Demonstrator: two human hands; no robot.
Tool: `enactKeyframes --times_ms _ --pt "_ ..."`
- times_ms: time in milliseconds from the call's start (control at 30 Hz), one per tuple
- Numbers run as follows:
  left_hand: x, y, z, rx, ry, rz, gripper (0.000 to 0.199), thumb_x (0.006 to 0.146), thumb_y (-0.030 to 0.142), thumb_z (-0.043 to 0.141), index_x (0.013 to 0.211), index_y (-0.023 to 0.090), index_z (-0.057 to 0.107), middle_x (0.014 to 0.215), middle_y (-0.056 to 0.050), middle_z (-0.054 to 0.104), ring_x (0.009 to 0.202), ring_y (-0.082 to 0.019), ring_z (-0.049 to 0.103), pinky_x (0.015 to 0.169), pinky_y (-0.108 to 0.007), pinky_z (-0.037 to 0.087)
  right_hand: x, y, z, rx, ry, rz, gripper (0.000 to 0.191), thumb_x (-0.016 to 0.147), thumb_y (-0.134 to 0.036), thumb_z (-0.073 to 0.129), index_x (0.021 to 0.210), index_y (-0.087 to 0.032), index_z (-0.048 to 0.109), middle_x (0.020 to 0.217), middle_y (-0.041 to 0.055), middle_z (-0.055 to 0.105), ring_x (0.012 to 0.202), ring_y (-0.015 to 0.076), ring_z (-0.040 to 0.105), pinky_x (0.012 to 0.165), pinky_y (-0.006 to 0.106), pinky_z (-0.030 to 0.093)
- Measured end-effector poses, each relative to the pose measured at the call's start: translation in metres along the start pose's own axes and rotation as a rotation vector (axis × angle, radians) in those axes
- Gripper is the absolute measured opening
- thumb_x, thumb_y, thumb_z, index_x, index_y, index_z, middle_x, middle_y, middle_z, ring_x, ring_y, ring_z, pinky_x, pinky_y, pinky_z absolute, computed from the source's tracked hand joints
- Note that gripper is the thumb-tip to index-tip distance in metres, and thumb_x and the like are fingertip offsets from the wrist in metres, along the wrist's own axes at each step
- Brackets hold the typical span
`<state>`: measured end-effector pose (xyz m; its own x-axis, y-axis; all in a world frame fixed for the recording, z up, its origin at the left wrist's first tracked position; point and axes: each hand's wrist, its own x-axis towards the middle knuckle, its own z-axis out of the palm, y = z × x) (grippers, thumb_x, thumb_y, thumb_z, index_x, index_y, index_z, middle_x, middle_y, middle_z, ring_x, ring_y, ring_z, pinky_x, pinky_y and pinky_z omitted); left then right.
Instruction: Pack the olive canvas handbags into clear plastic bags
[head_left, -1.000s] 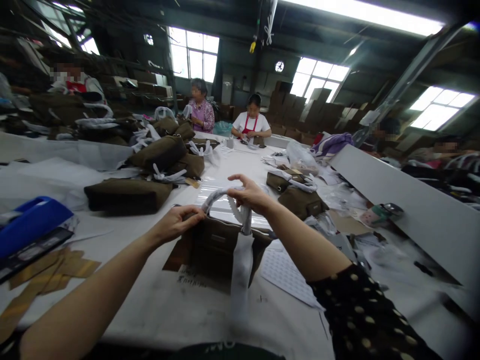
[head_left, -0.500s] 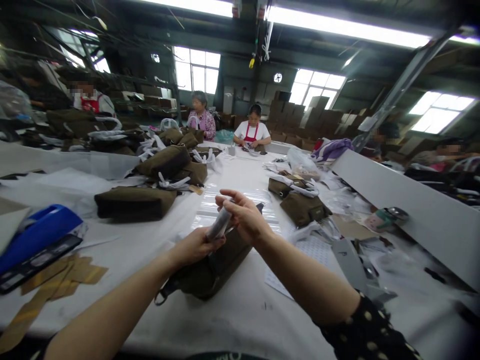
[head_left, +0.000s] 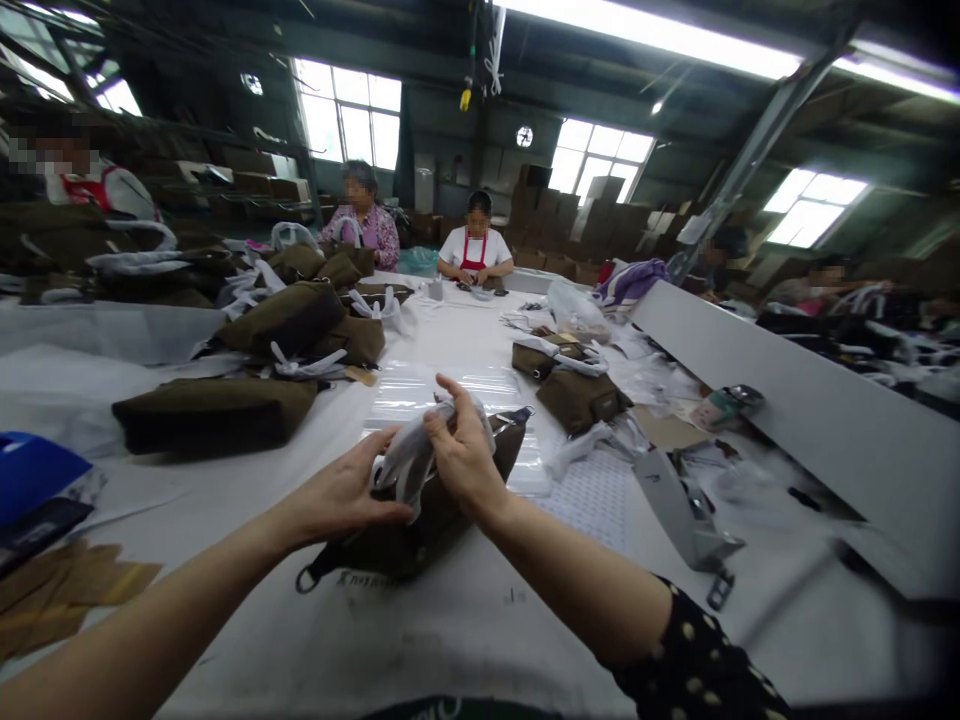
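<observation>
A dark olive handbag [head_left: 397, 555] lies on the white table in front of me, a metal ring at its near left end. Its handles [head_left: 411, 455] are wrapped in pale grey-white covering and stand up between my hands. My left hand [head_left: 349, 490] curves around the near side of the wrapped handles, thumb below and fingers above. From the right, my right hand [head_left: 466, 455] grips the far part of the handles, thumb pressed on the covering and index finger raised. Flat clear plastic bags [head_left: 390, 385] lie just beyond the handbag.
Olive handbags [head_left: 217, 410] are heaped on the left and a few more [head_left: 581, 400] lie on the right. Brown paper pieces [head_left: 82, 590], a blue object [head_left: 37, 475], a printed sheet [head_left: 592, 500] and a grey dispenser [head_left: 679, 510] surround me. A co-worker [head_left: 475, 250] sits at the far end.
My left hand has opened wider around the wrapped handles, which now spread into a loop instead of a narrow bundle. My right hand has closed onto them. The view has shifted right.
</observation>
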<state>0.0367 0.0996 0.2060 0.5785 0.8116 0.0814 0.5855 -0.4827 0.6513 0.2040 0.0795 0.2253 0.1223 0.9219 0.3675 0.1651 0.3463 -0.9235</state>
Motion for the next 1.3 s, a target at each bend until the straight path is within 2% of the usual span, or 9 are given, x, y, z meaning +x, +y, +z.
enactKeyframes --times_ms 233,400,467,567,633,733,867,1033,1300 --pt "0.025 -0.013 0.005 0.015 0.032 0.002 0.029 0.074 0.028 0.047 0.099 0.018 0.057 0.081 -0.001 0.063 0.076 -0.017 0.058 0.072 -0.026 0.044 0.029 -0.025 -0.047 -0.422 -0.518 -0.023 0.054 0.077 -0.021 0.052 0.130 -0.022 0.040 0.060 -0.0057 0.053 0.054 0.0112 0.049 0.061 0.026 0.042" --pt "0.011 -0.018 -0.020 -0.112 -0.285 0.113 0.029 0.078 0.032 0.050 0.102 0.021 0.061 0.095 -0.002 0.066 0.088 -0.018 0.059 0.080 -0.027 0.047 0.046 -0.008 -0.118 -0.583 -0.421 -0.118 0.054 0.073 -0.041 0.063 0.121 -0.021 0.049 0.097 0.0044 0.062 0.087 0.0179 0.057 0.080 0.032 0.045" --pt "0.002 -0.024 -0.030 -0.240 -0.383 0.063 0.041 0.078 0.039 0.051 0.115 0.022 0.055 0.105 -0.004 0.065 0.099 -0.021 0.058 0.087 -0.030 0.046 0.036 0.014 -0.141 -0.636 -0.578 0.023 0.041 0.083 -0.047 0.049 0.112 -0.019 0.057 0.106 0.0074 0.061 0.099 0.0213 0.055 0.090 0.037 0.041" --pt "-0.007 -0.040 -0.027 -0.302 -0.175 -0.158 0.058 0.080 0.053 0.046 0.128 0.022 0.044 0.127 -0.008 0.054 0.119 -0.026 0.047 0.101 -0.039 0.036 0.000 0.046 -0.167 -0.581 -0.743 0.365 0.047 0.090 -0.050 0.032 0.107 -0.016 0.060 0.098 0.0093 0.064 0.093 0.0221 0.059 0.089 0.040 0.043" --pt "-0.013 -0.048 -0.010 -0.243 -0.033 -0.335 0.070 0.073 0.060 0.049 0.130 0.020 0.043 0.137 -0.011 0.043 0.124 -0.030 0.042 0.104 -0.043 0.033 -0.030 0.060 -0.175 -0.535 -0.607 0.501 0.055 0.085 -0.054 0.043 0.124 -0.016 0.048 0.119 0.0130 0.055 0.104 0.0240 0.054 0.092 0.040 0.041" --pt "-0.026 -0.044 0.027 -0.385 -0.150 -0.559 0.087 0.062 0.062 0.061 0.135 0.022 0.035 0.139 -0.013 0.040 0.115 -0.033 0.051 0.091 -0.041 0.046 -0.065 0.070 -0.173 -0.425 -0.479 0.752 0.084 0.077 -0.060 0.053 0.142 -0.020 0.017 0.143 0.0167 0.025 0.117 0.0276 0.045 0.088 0.041 0.044" --pt "-0.036 -0.026 0.057 -0.604 -0.133 -0.737 0.086 0.063 0.061 0.062 0.137 0.029 0.030 0.139 -0.011 0.040 0.113 -0.033 0.052 0.076 -0.039 0.053 -0.082 0.085 -0.147 -0.167 -0.410 0.918 0.079 0.082 -0.052 0.050 0.142 -0.022 0.010 0.132 0.0162 0.042 0.102 0.0240 0.055 0.072 0.036 0.050" --pt "-0.023 -0.042 0.072 -0.561 0.186 -0.576 0.071 0.069 0.055 0.057 0.131 0.023 0.042 0.136 -0.011 0.043 0.117 -0.031 0.048 0.099 -0.044 0.038 -0.079 0.123 -0.110 -0.237 -0.197 0.605 0.052 0.069 -0.026 0.062 0.119 -0.018 0.049 0.108 0.0071 0.058 0.089 0.0191 0.059 0.080 0.032 0.049" --pt "-0.052 -0.088 0.134 -0.173 0.641 -0.076 0.050 0.083 0.038 0.042 0.128 0.017 0.039 0.140 -0.013 0.031 0.132 -0.026 0.026 0.111 -0.046 0.020 -0.128 0.174 -0.072 -0.384 0.227 -0.008 0.033 0.077 -0.033 0.055 0.107 -0.019 0.050 0.105 0.0089 0.055 0.099 0.0232 0.052 0.089 0.042 0.043"
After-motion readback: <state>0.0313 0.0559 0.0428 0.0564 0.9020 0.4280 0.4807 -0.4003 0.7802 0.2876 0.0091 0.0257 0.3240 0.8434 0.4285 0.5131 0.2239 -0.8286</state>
